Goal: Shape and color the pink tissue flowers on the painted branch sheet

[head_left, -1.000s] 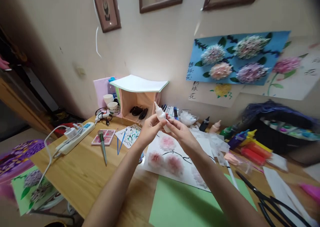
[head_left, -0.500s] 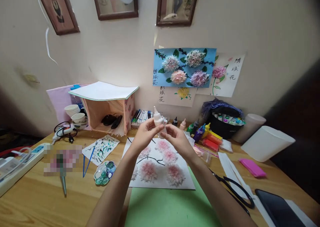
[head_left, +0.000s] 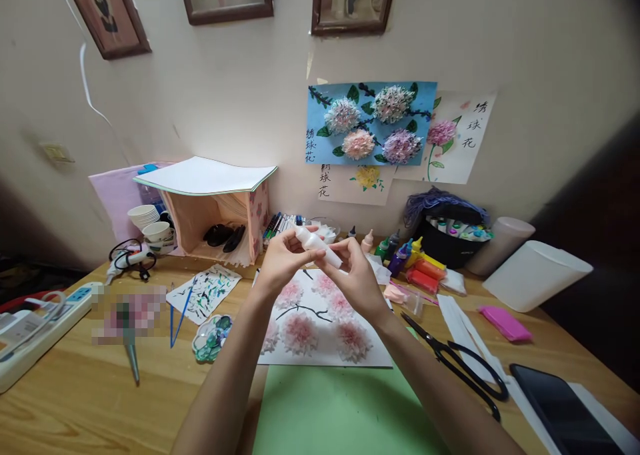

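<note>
Left hand point(head_left: 283, 258): pinching the nozzle end of the small white bottle point(head_left: 317, 243)
Right hand point(head_left: 356, 278): clasping its base
Risk: bottle tipped sideways; a squeeze could drip onto the flower picture point(head_left: 320, 321)

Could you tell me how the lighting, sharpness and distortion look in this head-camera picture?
Head view: soft, even light, with a bright patch on the wall behind the pink box. The corners darken and straight lines bow. A pixelated block hides part of the wooden table. The left hand, right hand and small white bottle look reasonably sharp.
</note>
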`<state>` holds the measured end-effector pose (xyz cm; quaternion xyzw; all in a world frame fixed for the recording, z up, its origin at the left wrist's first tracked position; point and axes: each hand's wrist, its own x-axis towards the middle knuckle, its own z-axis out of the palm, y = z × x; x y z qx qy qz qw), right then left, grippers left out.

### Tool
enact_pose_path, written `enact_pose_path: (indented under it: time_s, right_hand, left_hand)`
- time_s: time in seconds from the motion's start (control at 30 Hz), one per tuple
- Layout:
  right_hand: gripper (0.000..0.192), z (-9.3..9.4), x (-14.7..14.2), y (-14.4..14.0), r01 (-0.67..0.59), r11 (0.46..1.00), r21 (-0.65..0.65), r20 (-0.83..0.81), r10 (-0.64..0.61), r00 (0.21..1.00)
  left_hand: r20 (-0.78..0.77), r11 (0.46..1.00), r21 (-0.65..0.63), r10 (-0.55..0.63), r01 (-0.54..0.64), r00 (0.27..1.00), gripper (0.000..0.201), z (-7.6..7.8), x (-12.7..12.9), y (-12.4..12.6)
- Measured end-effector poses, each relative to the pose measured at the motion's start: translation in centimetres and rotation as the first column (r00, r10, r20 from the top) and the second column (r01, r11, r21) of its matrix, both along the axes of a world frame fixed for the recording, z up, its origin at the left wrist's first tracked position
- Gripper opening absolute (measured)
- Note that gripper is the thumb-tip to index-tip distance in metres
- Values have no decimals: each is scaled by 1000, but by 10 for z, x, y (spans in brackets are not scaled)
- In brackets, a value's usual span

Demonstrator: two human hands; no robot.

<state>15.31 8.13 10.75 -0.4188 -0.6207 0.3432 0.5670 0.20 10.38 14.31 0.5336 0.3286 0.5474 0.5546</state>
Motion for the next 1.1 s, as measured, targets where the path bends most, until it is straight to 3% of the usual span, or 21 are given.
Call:
enact_pose_path:
  time_s: [0.17,0.3,0.4,0.5,0.6,0.7,0.83,0.97,1.1]
  right_hand:
    - [27,12,10,-2,-16,1000,-20,183,20,983]
    - [22,13,27,8,69,997,19,379,-72,923]
    - [26,8,58,36,191,979,67,330,-202,922]
    - [35,9,103,75,383,921,70,337,-383,860]
    - [39,16,145,114,464,884,58,463,-436,772]
    - [33,22,168,144,450,893,15,634,-356,686]
    - [34,12,172,173,414,904,-109,804,-164,571]
    - [35,-4,167,192,402,880,-251,884,39,465]
    - [35,-8,164,202,388,836,-387,895,238,377]
  left_hand:
    - [-97,999,31,-21,24,995,59,-4,5,-2]
    - [-232,971,228,126,-72,965,81,-17,24,-2]
    - [-341,929,345,255,-132,905,91,-27,36,-2]
    - [-346,935,313,278,-169,896,79,-29,40,-1]
    - [-295,934,289,294,-209,909,66,-27,38,1]
    - [-281,904,341,360,-258,890,58,-26,33,2]
    - [-235,782,443,573,-438,786,43,-23,27,2]
    - [-166,692,465,681,-553,713,35,-14,20,-3]
    - [-141,610,512,754,-605,641,29,-3,14,-9]
